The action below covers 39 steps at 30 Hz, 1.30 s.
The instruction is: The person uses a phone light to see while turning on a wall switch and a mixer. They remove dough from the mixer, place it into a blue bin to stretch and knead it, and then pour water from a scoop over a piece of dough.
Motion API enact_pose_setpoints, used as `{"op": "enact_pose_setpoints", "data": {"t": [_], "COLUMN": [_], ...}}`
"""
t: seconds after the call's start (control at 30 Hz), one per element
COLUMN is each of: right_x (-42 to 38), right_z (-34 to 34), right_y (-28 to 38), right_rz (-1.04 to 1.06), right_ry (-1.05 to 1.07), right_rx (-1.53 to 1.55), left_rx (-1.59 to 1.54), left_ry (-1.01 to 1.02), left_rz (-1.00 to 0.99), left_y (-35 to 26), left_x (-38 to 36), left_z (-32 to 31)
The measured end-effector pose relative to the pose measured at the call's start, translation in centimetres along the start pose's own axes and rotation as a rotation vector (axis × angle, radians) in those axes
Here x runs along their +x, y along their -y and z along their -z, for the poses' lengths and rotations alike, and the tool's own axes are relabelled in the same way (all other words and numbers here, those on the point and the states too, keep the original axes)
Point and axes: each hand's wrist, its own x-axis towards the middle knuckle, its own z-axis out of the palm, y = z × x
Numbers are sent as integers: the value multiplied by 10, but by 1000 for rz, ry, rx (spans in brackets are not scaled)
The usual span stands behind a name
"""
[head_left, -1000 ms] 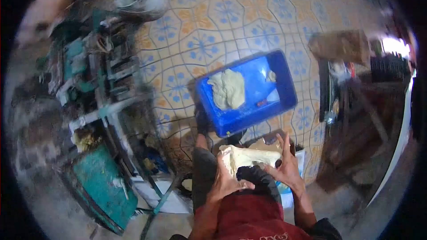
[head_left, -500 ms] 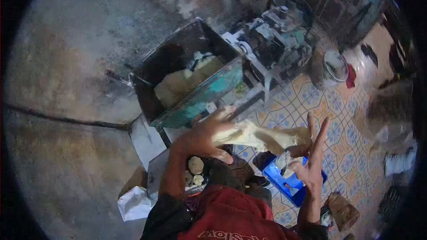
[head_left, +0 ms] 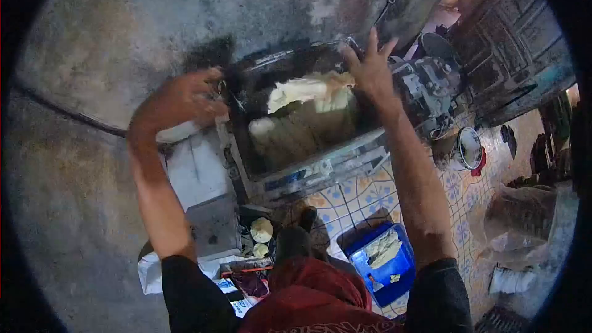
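Note:
A metal trough [head_left: 308, 172] with a dark inside stands in front of me. In it, a pale strip of dough [head_left: 299, 91] lies above a larger, shadowed dough mass [head_left: 302, 132]. At the trough's left end is my left hand [head_left: 185, 100], blurred, its fingers apart and pointing to the rim with nothing in them. My right hand [head_left: 373, 77] is over the back right of the trough, fingers spread, close beside the right end of the pale dough. Neither hand grips the dough.
A blue plastic tub [head_left: 385, 265] with pale scraps sits on the tiled floor [head_left: 336, 203]. Machinery [head_left: 425, 86] adjoins the trough's right end, with a white bucket [head_left: 467, 148] beyond. Round dough pieces [head_left: 261, 229] lie low at left. The wall [head_left: 142, 37] rises behind.
The dough stretched between my hands has gone into the trough, and both hands have let go. My hands moved forward and farther apart. The view has shifted, with the trough now nearer the middle.

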Motion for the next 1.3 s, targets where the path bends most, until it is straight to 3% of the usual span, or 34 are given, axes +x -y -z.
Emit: {"op": "enact_pose_setpoints", "data": {"t": [0.03, 0.13, 0.2, 0.23, 0.3, 0.33, 0.37, 0.43, 0.47, 0.5, 0.57, 0.6, 0.63, 0.67, 0.77, 0.87, 1.0, 1.03, 1.07, 1.17, 1.3], "right_x": [-2, 25, 1, -20, -73, -105, -140, -222, -272, -334, -481, -527, -590, -642, -761, -857, -904, -926, -952, -961, -936], "right_z": [28, 52, 102, 127, 166, 178, 183, 197, 200, 199, 193, 204, 197, 194, 169, 141, 90, 57, 20, -38, -84], "right_y": [12, -28, -33, -39, -67, -86, -115, -184, -223, -267, -347, -356, -376, -391, -422, -454, -528, -553, -583, -652, -727], "right_rz": [188, 432, 234, 126, -21, -151, -293, -473, -556, -582, -711, -979, -1125, -1144, -1643, -1640, -1784, -1708, -1623, -1609, -1510], "right_ry": [-87, -211, -53, 20, -7, -4, -18, 62, 120, 129, 188, 254, 143, 173, 212, 178, 50, 59, 62, 2, -170], "right_rx": [7, -51, 170, 279, 272, 342, 412, 276, 217, -55, -187, -47, 42, -46, 140, 126, 328, 238, 148, 106, -121], "left_rx": [73, 329, 539, 421, 120, -130, -40, -170, -141, -1, 199, 294, 333, 371, 489, 510, 478, 456, 483, 493, 557], "left_ry": [-144, -490, -633, -647, -374, -265, -216, 17, 172, 256, 464, 609, 720, 820, 1000, 1099, 1177, 1141, 1145, 1175, 1116], "left_rz": [12, 13, -42, -251, -258, -376, -451, -222, -50, -85, -75, -19, -31, -31, -120, -250, -136, -328, -278, -166, -350], "left_y": [-5, -17, -27, -35, -46, -45, -38, -40, -56, -69, -69, -72, -66, -58, -36, -5, 63, 93, 102, 136, 170], "left_x": [-12, -36, -42, -42, -42, -33, -26, -12, -8, -3, 1, 2, 2, 2, 6, -6, 16, 27, 36, 65, 96], "left_z": [5, -3, -30, -57, -109, -144, -180, -259, -294, -333, -416, -453, -491, -529, -637, -747, -884, -912, -941, -1023, -1097]}}
